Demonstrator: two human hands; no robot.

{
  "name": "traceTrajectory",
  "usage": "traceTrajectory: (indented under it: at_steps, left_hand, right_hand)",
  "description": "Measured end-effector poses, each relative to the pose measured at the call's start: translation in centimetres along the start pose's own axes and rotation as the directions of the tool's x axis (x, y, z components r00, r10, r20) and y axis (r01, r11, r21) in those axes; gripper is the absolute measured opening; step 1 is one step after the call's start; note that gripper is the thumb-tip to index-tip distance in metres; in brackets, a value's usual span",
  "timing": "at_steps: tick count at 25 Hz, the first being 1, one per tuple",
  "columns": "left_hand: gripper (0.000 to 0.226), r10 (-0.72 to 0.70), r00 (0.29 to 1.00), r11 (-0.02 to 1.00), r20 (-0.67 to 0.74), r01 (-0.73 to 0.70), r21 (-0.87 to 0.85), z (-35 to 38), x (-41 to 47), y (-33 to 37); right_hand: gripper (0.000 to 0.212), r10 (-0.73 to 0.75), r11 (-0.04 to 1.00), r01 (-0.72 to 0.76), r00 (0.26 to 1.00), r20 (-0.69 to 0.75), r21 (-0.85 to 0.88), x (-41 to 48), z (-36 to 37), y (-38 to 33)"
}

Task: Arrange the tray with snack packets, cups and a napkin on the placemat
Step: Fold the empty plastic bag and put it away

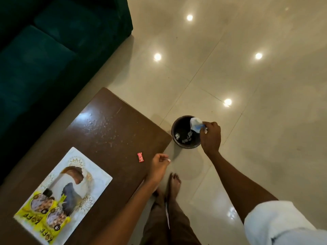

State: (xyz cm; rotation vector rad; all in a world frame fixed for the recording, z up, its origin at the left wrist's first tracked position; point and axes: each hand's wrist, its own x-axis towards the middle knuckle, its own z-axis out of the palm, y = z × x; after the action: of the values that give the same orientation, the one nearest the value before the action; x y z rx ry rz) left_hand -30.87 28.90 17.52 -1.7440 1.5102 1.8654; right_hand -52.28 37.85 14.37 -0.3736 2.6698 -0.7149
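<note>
A white placemat with a gold pattern [99, 175] lies on the near left of the brown table [109, 124]. On it are two yellow snack packets [44, 209], a brown cup [75, 174] and a grey cup [69, 193], both seen from above. My right hand [211, 137] reaches over a dark waste bin [174, 137] on the floor and pinches a crumpled white and blue paper [195, 125] above its opening. My left hand [160, 160] hangs over the table's right edge with its fingers loosely curled.
A small red sweet wrapper [140, 157] lies on the table near my left hand. Paper scraps sit in the bin. A dark green sofa [44, 59] stands behind the table. My bare feet [174, 179] are on the glossy tiled floor beside the table.
</note>
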Motion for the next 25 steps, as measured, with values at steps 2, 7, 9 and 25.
traceTrajectory:
  at_steps: [2, 7, 9, 25]
  left_hand:
    - [0.024, 0.010, 1.000, 1.000, -0.005, -0.010, -0.011, -0.1, 1.1, -1.4]
    - [0.019, 0.011, 0.998, 0.998, -0.060, -0.015, -0.066, -0.9, 2.8, -3.7]
    - [0.021, 0.015, 0.998, 0.997, -0.060, -0.019, -0.076, -1.0, 2.2, -3.5]
    - [0.017, 0.091, 0.915, 0.917, -0.392, -0.230, -0.325, -13.7, -16.3, -5.3]
  right_hand:
    - [0.039, 0.014, 0.999, -0.012, 0.997, 0.082, -0.032, 2.5, 1.8, 0.8]
    - [0.043, 0.091, 0.978, -0.044, 0.970, 0.226, -0.202, 3.2, 5.2, 4.6]
    - [0.038, 0.114, 0.983, -0.080, 0.973, 0.200, -0.167, 1.3, 4.9, 4.6]
    - [0.010, -0.529, 0.829, 0.545, 0.693, 0.489, 0.125, -22.3, 5.4, -9.8]
